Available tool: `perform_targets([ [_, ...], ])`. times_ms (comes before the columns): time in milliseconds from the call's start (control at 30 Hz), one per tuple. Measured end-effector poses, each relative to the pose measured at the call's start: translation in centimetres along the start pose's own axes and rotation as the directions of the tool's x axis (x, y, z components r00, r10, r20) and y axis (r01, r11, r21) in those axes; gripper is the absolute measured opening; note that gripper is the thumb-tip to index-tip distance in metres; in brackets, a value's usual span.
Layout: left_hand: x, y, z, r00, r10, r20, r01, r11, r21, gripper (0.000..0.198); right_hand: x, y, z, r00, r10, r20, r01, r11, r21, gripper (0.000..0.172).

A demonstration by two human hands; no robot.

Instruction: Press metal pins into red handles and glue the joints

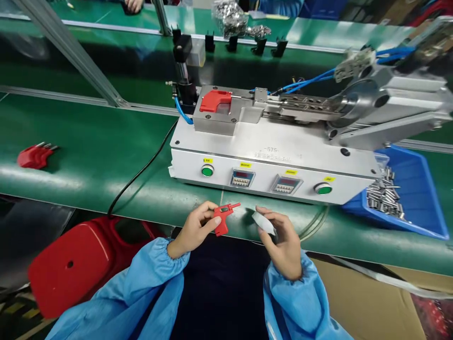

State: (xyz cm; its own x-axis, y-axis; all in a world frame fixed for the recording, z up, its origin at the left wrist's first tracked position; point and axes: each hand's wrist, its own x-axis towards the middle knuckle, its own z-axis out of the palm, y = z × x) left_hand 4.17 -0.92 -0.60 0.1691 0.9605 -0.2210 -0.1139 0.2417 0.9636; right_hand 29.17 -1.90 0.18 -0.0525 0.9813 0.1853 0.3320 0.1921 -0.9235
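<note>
My left hand (197, 225) grips a red pistol-shaped plastic part (222, 221) between thumb and fingers, its thin red tip pointing right. A dark oval shows on that part's side. To the right, my right hand (283, 238) is closed on a small pale, flattish piece (264, 222) whose kind I cannot make out. The two held things are apart, just above the bench's front edge. Beyond them stands a white press machine (269, 151). A second red pistol-shaped part (215, 100) lies in its metal fixture (214, 124), with a thin metal rod at its tip.
Several red parts with metal tips (35, 156) lie on the green bench (81, 127) at left. A blue bin (417, 184) at right holds metal tubes (385, 196). A black cable (141, 171) crosses the bench. A red stool (71, 267) stands below left. Another person's hand (134, 5) shows far back.
</note>
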Motion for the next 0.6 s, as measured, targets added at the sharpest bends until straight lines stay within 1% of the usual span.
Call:
perform_targets([
  [100, 0.1, 0.1, 0.7, 1.000, -0.006, 0.029, 0.006, 1.000, -0.010, 0.054, -0.5, -0.7, -0.8, 0.997, 0.076, -0.028, -0.070, 0.984, 0.162, 0.029],
  [167, 0.3, 0.1, 1.2, 0.999, -0.010, 0.049, 0.011, 0.999, -0.030, 0.056, -0.7, -0.8, -1.2, 0.989, 0.133, -0.067, -0.118, 0.974, 0.193, 0.034],
  [233, 0.5, 0.0, 1.8, 0.999, -0.003, 0.054, 0.005, 0.999, -0.043, 0.058, -0.8, -0.8, -1.3, 0.978, 0.184, -0.102, -0.165, 0.972, 0.170, 0.037],
  [300, 0.7, -0.1, 2.1, 0.999, 0.014, 0.044, -0.012, 0.999, -0.046, 0.058, -0.7, -0.9, -1.3, 0.969, 0.205, -0.140, -0.188, 0.974, 0.127, 0.039],
  [467, 0.8, -0.7, 2.1, 0.998, 0.047, 0.035, -0.046, 0.998, -0.036, 0.053, -0.4, -2.0, -1.2, 0.959, 0.183, -0.214, -0.189, 0.982, -0.007, 0.038],
  [600, 0.7, -1.0, 2.0, 0.993, 0.110, 0.050, -0.109, 0.994, -0.014, 0.047, 0.0, -2.6, -1.0, 0.953, 0.146, -0.266, -0.166, 0.985, -0.055, 0.040],
])
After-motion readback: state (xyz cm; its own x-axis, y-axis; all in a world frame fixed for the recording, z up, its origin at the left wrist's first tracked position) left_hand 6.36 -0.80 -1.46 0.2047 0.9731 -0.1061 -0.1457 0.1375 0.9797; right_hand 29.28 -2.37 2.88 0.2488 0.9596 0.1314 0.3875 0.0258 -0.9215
